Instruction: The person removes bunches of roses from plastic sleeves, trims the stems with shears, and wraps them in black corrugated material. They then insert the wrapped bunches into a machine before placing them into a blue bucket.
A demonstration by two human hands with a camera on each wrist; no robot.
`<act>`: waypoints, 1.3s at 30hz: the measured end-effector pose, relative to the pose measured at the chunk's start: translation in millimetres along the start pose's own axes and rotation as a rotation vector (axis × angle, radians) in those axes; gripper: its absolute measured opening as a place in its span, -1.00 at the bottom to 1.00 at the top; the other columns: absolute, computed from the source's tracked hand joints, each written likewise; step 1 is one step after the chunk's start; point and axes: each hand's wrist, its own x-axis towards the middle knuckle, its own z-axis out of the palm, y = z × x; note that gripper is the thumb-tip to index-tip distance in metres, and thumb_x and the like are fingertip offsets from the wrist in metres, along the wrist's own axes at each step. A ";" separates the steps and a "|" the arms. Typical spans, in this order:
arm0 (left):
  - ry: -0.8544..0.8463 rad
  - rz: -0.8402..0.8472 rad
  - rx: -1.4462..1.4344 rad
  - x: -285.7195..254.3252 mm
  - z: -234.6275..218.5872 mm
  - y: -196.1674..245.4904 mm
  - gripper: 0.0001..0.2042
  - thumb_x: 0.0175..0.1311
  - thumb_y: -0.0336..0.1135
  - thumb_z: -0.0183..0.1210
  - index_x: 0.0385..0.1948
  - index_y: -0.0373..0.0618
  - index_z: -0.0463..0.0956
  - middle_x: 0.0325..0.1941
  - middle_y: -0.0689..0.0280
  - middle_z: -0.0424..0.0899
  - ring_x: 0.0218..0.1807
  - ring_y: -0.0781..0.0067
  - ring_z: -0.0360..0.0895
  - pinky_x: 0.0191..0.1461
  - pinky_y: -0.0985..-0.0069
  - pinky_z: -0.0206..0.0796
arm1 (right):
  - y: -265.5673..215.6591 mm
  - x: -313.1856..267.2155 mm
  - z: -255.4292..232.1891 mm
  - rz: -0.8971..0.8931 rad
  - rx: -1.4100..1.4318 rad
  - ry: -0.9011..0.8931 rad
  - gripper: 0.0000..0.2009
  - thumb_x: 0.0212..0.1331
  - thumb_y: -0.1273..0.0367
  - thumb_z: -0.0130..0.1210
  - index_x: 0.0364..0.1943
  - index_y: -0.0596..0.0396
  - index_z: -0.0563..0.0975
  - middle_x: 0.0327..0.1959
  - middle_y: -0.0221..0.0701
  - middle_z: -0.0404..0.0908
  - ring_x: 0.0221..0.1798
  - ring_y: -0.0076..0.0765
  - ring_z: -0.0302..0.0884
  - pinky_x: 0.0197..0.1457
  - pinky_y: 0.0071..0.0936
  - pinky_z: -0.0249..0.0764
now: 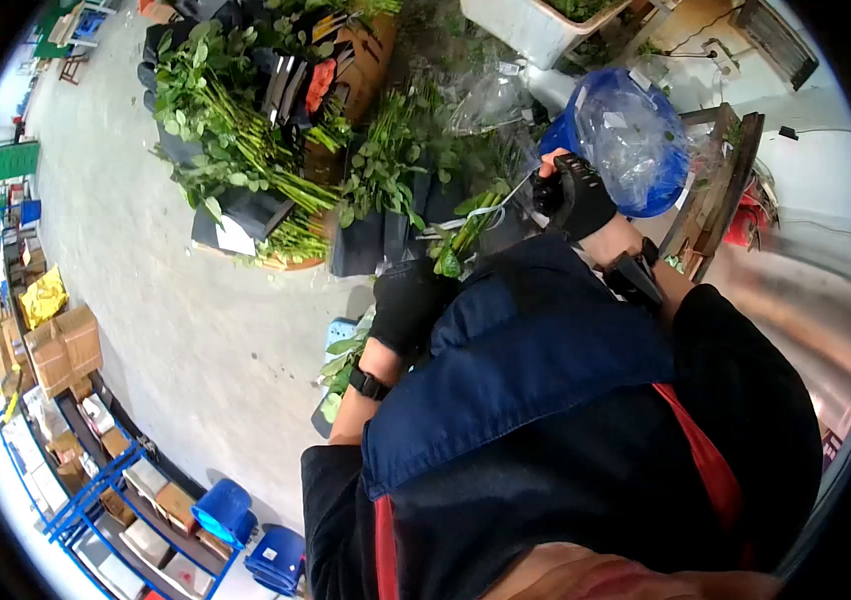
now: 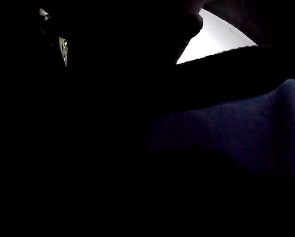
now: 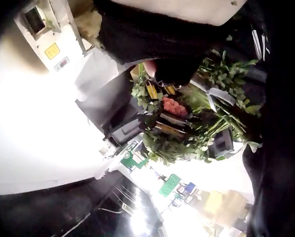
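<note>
A small bunch of green leafy stems (image 1: 464, 240) lies close to the person's vest, with a thin white strap (image 1: 491, 211) looped around it. The right hand (image 1: 578, 196), in a black glove with bare fingertips, pinches one end of the strap and holds it taut away from the bunch. In the right wrist view the strap (image 3: 220, 95) crosses the stems beside the gloved hand (image 3: 174, 71). The gloved left hand (image 1: 411, 305) is against the near end of the bunch; its fingers are hidden. The left wrist view is almost entirely dark.
Large bundles of leafy stems (image 1: 236, 130) stand at the upper left beside dark wrappings. A blue bin (image 1: 668, 200) lined with clear plastic is just beyond the right hand, near a wooden frame (image 1: 721, 190). A white tub (image 1: 521, 28) is at the top; cartons (image 1: 66, 350) lie far left.
</note>
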 end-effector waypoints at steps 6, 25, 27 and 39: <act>-0.179 -0.011 0.062 -12.3 7.8 -77.9 -0.63 -0.12 0.05 0.22 -0.41 -0.05 0.62 -0.58 0.15 0.59 -0.44 0.07 0.58 -0.40 0.24 0.39 | -167.3 43.9 -125.9 -0.178 -0.730 0.425 -0.81 0.17 0.26 0.02 -0.29 0.10 0.47 -0.47 -0.36 0.54 -0.55 -0.34 0.48 -0.42 -0.41 0.46; 0.365 0.528 -0.464 419.3 -135.6 86.1 -0.66 0.15 -0.54 0.09 0.01 -0.14 0.46 -0.13 0.16 0.60 -0.12 0.30 0.56 -0.07 0.38 0.40 | -96.7 232.7 -30.8 0.035 -0.541 -0.727 -0.41 0.05 0.39 0.24 0.21 0.13 0.28 0.20 -0.27 0.36 0.17 -0.34 0.36 0.24 -0.37 0.32; 0.448 0.152 -1.021 422.1 -142.9 102.9 -0.60 0.10 -0.54 0.17 0.04 -0.21 0.41 -0.07 0.14 0.57 -0.11 0.33 0.55 -0.04 0.39 0.39 | -126.5 267.0 -29.0 -0.019 -0.680 -0.593 -0.53 0.00 0.35 0.28 0.02 0.15 0.41 0.02 -0.28 0.49 0.00 -0.41 0.47 0.07 -0.45 0.40; 0.172 -0.200 -1.015 395.8 3.0 44.3 -0.71 0.14 -0.57 0.06 -0.07 -0.33 0.47 -0.06 0.05 0.61 -0.03 0.33 0.57 0.06 0.46 0.36 | -263.3 477.3 -5.9 0.022 -1.602 -0.791 -0.39 -0.10 -0.08 0.21 -0.31 0.32 0.56 -0.37 -0.04 0.61 -0.31 -0.16 0.56 -0.19 -0.29 0.43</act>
